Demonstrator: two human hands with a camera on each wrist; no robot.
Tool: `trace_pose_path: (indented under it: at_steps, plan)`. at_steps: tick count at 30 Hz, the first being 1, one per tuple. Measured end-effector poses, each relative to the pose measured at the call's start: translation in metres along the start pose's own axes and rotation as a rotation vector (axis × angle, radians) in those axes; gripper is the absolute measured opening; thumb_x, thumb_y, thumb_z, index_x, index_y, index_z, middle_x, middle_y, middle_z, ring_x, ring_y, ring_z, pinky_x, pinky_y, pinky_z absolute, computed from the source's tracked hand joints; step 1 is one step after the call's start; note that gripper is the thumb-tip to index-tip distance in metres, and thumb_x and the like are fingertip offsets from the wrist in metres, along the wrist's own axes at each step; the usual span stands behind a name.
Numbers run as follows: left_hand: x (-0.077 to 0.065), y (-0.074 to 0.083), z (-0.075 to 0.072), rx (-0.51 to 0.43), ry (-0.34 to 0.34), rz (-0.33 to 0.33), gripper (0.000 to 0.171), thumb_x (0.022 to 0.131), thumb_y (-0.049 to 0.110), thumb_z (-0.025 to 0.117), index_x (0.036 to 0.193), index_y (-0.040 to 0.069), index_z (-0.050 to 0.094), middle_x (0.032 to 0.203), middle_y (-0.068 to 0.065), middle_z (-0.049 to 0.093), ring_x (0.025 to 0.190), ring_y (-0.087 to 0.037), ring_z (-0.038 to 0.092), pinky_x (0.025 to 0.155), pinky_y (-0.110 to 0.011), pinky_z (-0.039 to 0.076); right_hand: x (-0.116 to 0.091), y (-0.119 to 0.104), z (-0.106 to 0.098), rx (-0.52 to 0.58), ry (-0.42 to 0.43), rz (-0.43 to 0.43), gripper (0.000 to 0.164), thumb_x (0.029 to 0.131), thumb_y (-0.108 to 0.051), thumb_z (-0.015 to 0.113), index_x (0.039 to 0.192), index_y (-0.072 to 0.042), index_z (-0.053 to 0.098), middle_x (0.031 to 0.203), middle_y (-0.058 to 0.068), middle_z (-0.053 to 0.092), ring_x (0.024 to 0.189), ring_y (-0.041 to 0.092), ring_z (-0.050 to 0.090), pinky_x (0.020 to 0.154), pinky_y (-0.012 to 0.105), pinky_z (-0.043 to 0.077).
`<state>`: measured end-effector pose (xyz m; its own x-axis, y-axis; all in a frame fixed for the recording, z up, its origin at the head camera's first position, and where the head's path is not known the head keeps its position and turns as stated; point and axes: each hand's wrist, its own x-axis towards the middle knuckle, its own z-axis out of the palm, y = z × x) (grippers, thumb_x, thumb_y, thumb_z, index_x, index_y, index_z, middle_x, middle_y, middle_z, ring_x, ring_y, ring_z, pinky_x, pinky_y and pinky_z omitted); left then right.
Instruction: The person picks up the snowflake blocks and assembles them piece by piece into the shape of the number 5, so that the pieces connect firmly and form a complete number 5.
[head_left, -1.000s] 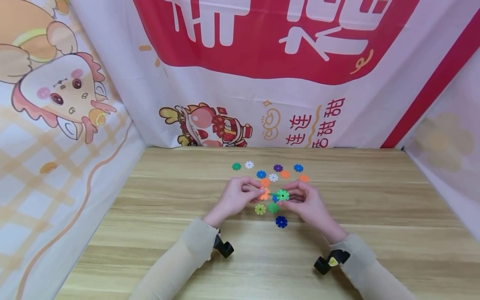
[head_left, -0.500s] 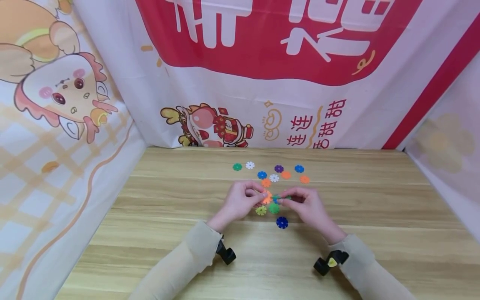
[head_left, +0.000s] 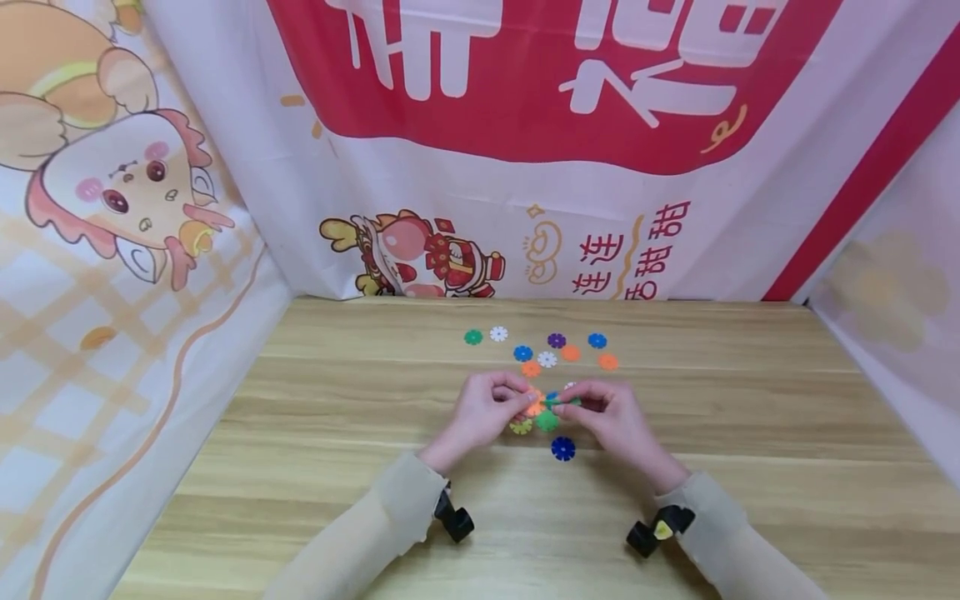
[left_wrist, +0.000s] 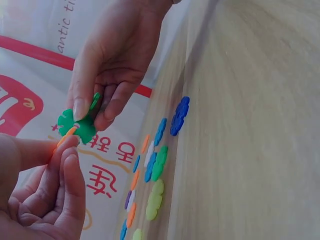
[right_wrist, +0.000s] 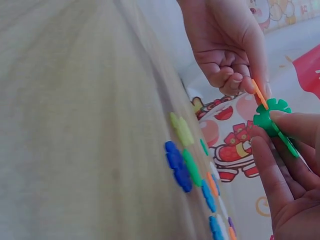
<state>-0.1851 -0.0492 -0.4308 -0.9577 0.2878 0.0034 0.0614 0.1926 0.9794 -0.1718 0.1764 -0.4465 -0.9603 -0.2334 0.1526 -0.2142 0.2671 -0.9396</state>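
Printed cloth (head_left: 420, 187) backs a wood-grain table (head_left: 337, 400) strewn with loose notched discs (head_left: 547, 359); above them in the head view, the left hand (head_left: 480, 410) pinches an orange disc (head_left: 535, 407) — thumb against fingers — and the right hand (head_left: 611, 417) grips joined green discs (head_left: 574, 402). From the left wrist, the orange disc's edge meets one of the green discs, the right thumb pressed on it. From the right wrist, the other green one angles off between the right hand's fingers, with a dark blue disc (right_wrist: 178, 167) on the table.
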Motion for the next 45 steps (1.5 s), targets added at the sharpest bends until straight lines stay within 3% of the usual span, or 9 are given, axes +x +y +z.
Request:
trace_pose_path:
  at_steps: [5,7,10,13,17,23,29,36,45]
  plan:
    - [0.000,-0.002,-0.011,0.054,-0.112,0.014,0.015,0.097,0.021,0.073,0.105,0.008,0.075,0.088,-0.001,0.074,0.080,-0.022,0.071,0.077,-0.050,0.059,-0.004,0.004,-0.001,-0.001,-0.023,0.048,0.011,0.090,-0.018,0.080,0.100,-0.013,0.076,0.100,0.004,0.073,0.088,0.027,0.069,0.077,0.033,0.059]
    - [0.000,-0.003,-0.017,0.069,-0.128,0.010,0.023,0.097,0.026,0.074,0.112,0.010,0.074,0.093,0.000,0.074,0.087,-0.025,0.071,0.081,-0.051,0.058,-0.005,0.006,-0.002,0.012,-0.015,0.067,0.014,0.091,-0.021,0.080,0.101,-0.012,0.076,0.102,0.005,0.073,0.091,0.028,0.068,0.079,0.032,0.058]
    - [0.005,-0.005,-0.030,0.128,-0.080,0.037,0.034,0.094,0.031,0.076,0.121,0.010,0.072,0.100,0.002,0.074,0.094,-0.022,0.069,0.083,-0.043,0.058,-0.006,0.007,-0.008,0.041,0.016,0.086,0.018,0.091,-0.022,0.080,0.103,-0.010,0.075,0.104,0.008,0.072,0.094,0.028,0.066,0.081,0.033,0.057]
    - [0.011,-0.007,-0.043,0.205,-0.004,0.078,0.035,0.091,0.025,0.080,0.121,0.009,0.072,0.101,0.000,0.074,0.092,-0.018,0.068,0.082,-0.036,0.057,-0.007,0.008,-0.015,0.050,0.031,0.078,0.018,0.092,-0.019,0.079,0.105,-0.007,0.073,0.105,0.011,0.071,0.093,0.028,0.066,0.081,0.034,0.057]
    - [0.017,-0.012,-0.054,0.342,-0.009,0.097,0.036,0.089,0.017,0.082,0.122,0.006,0.071,0.109,-0.006,0.073,0.096,-0.018,0.067,0.086,-0.035,0.056,-0.007,0.008,-0.021,0.025,0.048,0.069,0.017,0.093,-0.016,0.077,0.106,-0.006,0.072,0.105,0.011,0.071,0.093,0.028,0.066,0.081,0.032,0.056]
    - [0.025,-0.024,-0.056,0.492,-0.099,0.021,0.049,0.085,0.018,0.085,0.128,0.007,0.067,0.122,-0.004,0.069,0.112,-0.021,0.063,0.098,-0.037,0.050,-0.006,0.005,-0.021,-0.015,0.059,0.056,0.020,0.093,-0.023,0.078,0.107,-0.009,0.073,0.106,0.006,0.071,0.095,0.026,0.065,0.082,0.031,0.055]
    - [0.035,-0.030,-0.053,0.585,-0.128,-0.010,0.045,0.083,0.021,0.087,0.122,0.008,0.071,0.116,-0.002,0.069,0.105,-0.018,0.062,0.094,-0.037,0.051,-0.006,0.002,-0.020,-0.008,0.061,0.064,0.020,0.092,-0.021,0.078,0.107,-0.008,0.073,0.105,0.006,0.072,0.095,0.026,0.066,0.082,0.031,0.055]
    - [0.041,-0.028,-0.048,0.629,-0.132,-0.022,0.035,0.080,0.017,0.089,0.110,0.009,0.075,0.103,0.001,0.069,0.095,-0.016,0.060,0.088,-0.035,0.051,-0.004,0.001,-0.019,-0.013,0.063,0.073,0.021,0.092,-0.023,0.078,0.106,-0.008,0.073,0.104,0.007,0.071,0.094,0.027,0.065,0.081,0.032,0.055]
    - [0.044,-0.027,-0.047,0.649,-0.128,-0.056,0.031,0.080,0.017,0.089,0.107,0.011,0.076,0.101,0.002,0.068,0.094,-0.015,0.060,0.088,-0.034,0.051,-0.004,0.003,-0.019,-0.003,0.061,0.078,0.020,0.092,-0.020,0.079,0.105,-0.007,0.073,0.103,0.008,0.071,0.092,0.027,0.065,0.080,0.031,0.055]
